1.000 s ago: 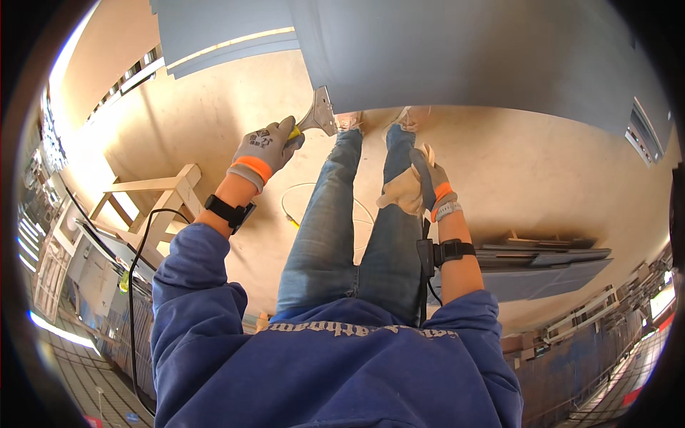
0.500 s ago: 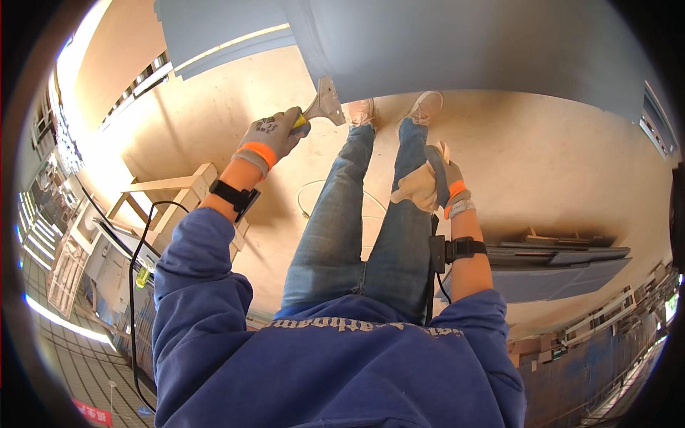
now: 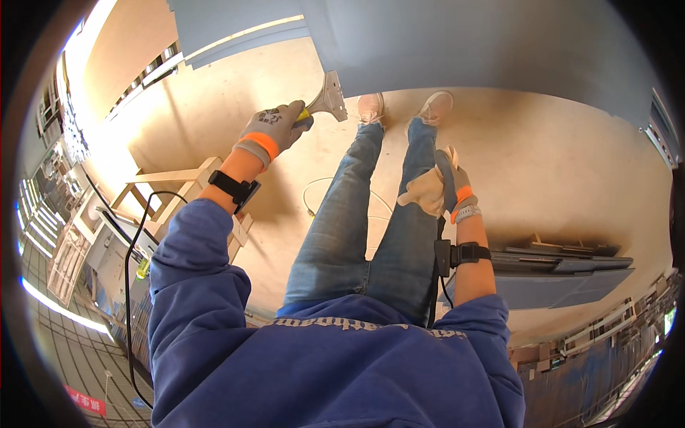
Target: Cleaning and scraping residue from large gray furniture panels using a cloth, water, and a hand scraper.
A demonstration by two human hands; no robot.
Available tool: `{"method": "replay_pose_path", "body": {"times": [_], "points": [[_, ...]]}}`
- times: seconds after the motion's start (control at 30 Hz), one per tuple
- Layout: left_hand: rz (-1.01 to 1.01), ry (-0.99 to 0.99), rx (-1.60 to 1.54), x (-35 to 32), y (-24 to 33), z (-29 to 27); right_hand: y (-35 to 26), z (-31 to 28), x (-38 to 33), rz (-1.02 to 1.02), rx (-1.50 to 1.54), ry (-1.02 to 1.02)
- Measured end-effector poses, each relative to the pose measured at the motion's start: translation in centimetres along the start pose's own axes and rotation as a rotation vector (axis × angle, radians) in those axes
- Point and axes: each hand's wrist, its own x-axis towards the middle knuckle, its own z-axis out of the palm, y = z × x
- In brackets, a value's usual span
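My left hand, in a grey glove with an orange cuff, is wrapped round the handle of a scraper. Its wide metal blade points up and away, close to the edge of a large grey-blue panel. In front of my right thigh, my right hand, gloved as well, grips a bunched beige cloth. Part of the cloth sticks up past the fingers, and the folds hide the fingertips.
A wooden trestle stands to the left, with a black cable hanging near my left arm. Stacked grey panels lie on the floor at the right. A thin pale hose curves over the floor behind my legs.
The view has shifted slightly, so the panel and my legs appear a little farther right. Both hands keep their holds; the scraper has barely moved and the cloth sits a bit farther right.
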Motion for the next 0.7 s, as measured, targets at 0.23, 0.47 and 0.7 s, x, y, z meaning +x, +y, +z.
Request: {"method": "replay_pose_path", "body": {"times": [0.23, 0.47, 0.7], "points": [[0.021, 0.021, 0.027, 0.3, -0.6, 0.6, -0.7, 1.1, -2.1, -0.022, -0.003, -0.004], [0.084, 0.041, -0.035, 1.3, 0.5, 0.8, -1.7, 1.0, -3.4, -0.019, -0.146, 0.072], [-0.032, -0.001, 0.02, -1.0, -0.9, -0.1, -0.1, -0.3, -2.0, 0.02, -0.111, 0.055]]}}
